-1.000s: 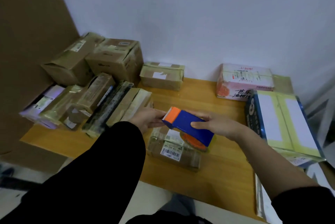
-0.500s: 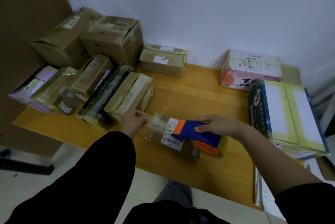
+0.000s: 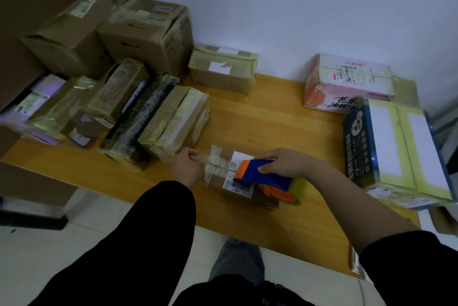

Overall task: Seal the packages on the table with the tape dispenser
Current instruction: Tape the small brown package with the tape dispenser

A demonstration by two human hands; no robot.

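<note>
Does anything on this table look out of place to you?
The slim packages at the left lean tilted against one another rather than lying flat; the blue box seems to overhang the right edge of the table.

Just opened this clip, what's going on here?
A person is taping a small barcode-labelled package near the front edge of the wooden table. The right hand grips the blue and orange tape dispenser over the package's top, while the left hand pinches the tape strip at its left end. Other wrapped packages sit around the table's left, back and right.
</note>
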